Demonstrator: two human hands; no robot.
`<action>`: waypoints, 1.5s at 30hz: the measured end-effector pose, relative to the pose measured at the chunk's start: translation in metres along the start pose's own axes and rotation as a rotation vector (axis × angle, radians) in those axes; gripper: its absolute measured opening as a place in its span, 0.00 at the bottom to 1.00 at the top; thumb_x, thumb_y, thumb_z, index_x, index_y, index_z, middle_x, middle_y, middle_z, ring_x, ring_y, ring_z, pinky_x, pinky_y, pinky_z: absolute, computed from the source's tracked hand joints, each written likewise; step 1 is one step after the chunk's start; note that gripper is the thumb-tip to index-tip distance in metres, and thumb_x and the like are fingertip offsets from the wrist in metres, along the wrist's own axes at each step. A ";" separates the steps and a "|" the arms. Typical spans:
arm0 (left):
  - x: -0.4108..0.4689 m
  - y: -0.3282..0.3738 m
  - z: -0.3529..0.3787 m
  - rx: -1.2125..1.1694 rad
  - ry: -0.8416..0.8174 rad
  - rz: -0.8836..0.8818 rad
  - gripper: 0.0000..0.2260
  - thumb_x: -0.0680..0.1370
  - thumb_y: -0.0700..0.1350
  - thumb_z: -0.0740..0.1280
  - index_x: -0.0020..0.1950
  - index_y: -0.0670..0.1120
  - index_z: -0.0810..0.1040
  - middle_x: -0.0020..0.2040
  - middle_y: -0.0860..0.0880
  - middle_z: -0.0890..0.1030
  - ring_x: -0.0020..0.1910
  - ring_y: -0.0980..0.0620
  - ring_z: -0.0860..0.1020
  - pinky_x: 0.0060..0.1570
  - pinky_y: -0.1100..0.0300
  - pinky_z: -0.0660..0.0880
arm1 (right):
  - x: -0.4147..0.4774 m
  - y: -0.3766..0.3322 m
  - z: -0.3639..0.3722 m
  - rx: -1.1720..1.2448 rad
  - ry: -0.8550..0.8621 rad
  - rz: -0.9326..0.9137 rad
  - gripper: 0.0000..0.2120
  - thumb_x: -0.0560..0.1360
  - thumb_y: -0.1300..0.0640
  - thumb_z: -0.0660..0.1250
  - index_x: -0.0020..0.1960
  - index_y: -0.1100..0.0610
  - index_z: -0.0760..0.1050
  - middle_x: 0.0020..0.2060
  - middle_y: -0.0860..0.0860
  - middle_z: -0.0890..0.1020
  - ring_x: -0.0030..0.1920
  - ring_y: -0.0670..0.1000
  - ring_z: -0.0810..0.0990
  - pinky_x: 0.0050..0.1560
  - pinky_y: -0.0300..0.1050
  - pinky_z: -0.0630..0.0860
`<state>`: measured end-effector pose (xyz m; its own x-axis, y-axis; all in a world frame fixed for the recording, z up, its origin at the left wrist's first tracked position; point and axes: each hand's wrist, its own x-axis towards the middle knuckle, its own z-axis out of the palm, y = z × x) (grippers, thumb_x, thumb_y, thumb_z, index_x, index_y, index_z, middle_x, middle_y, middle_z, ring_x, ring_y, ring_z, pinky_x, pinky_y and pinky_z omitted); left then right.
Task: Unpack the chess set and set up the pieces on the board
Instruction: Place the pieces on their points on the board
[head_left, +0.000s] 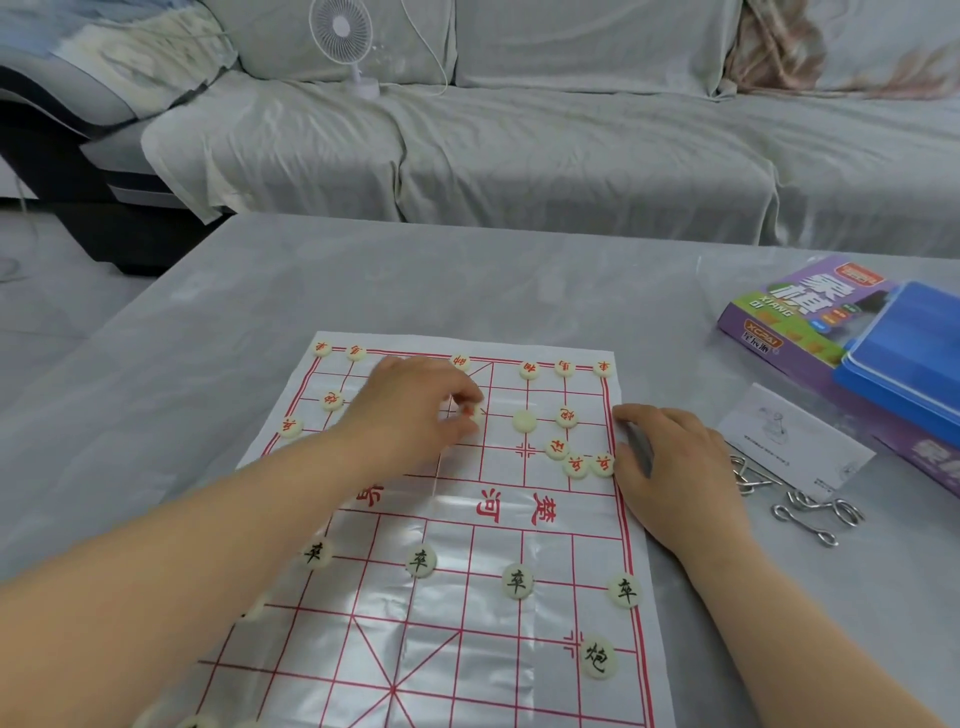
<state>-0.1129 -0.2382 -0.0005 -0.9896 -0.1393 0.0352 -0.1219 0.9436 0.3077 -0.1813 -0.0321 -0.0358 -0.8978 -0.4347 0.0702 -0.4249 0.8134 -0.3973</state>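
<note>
Near edge: board (467, 649), a thin glossy sheet, creased, with a red printed grid, lying flat on the table (363, 280). The black side looks mostly laid. Four black soldiers (516, 581) show in a row and a black cannon (597, 658) sits at right. The nearest rank is cut off by the frame, and the left part is hidden by a forearm.

Mid-board: left hand (415, 410) reaches past the river, grip pinching one pale disc (474, 413) by the far palace. Right hand (670, 457) rests at the board's right edge, fingers loosely extended, grip slack, holding nothing I can make out; probably steadying the sheet.

Far half, red: unfinished. Three red soldiers (575, 465) are bunched near the right edge, off their points. One blank disc (524, 421) lies face down. A red cannon (567, 417) is placed. The back-rank pieces (528, 370) leave gaps at centre.

Pieces: small flat rounds, cream, smooth, with inked characters.

Beyond, right: wire puzzles (810, 512) in bent metal, white leaflet (789, 436), blue plastic case (909, 348), purple cardboard box (795, 317). Farther: sofa (571, 156) under wrinkled grey cloth, small white fan (340, 31).
</note>
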 end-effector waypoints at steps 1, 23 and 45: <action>0.002 -0.007 -0.006 -0.038 0.051 -0.032 0.12 0.75 0.45 0.65 0.58 0.48 0.78 0.55 0.53 0.78 0.56 0.52 0.73 0.61 0.58 0.63 | 0.000 0.000 0.000 -0.003 0.000 0.000 0.19 0.76 0.54 0.58 0.67 0.50 0.67 0.64 0.50 0.72 0.66 0.51 0.66 0.67 0.46 0.59; 0.042 -0.075 -0.013 0.156 0.084 -0.289 0.14 0.77 0.45 0.64 0.62 0.50 0.73 0.58 0.52 0.79 0.60 0.50 0.72 0.60 0.59 0.63 | 0.000 -0.001 0.001 -0.001 0.014 -0.006 0.18 0.76 0.54 0.59 0.66 0.52 0.69 0.63 0.50 0.73 0.65 0.50 0.67 0.67 0.45 0.59; -0.019 -0.014 -0.008 0.108 -0.103 -0.059 0.18 0.74 0.56 0.64 0.63 0.55 0.72 0.64 0.57 0.73 0.64 0.54 0.67 0.64 0.60 0.56 | -0.001 -0.003 -0.001 0.003 0.007 0.003 0.18 0.76 0.55 0.59 0.65 0.53 0.70 0.63 0.52 0.74 0.65 0.52 0.67 0.66 0.46 0.60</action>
<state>-0.0923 -0.2511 0.0021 -0.9824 -0.1690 -0.0790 -0.1818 0.9623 0.2024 -0.1790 -0.0333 -0.0337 -0.9000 -0.4294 0.0752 -0.4217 0.8137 -0.4001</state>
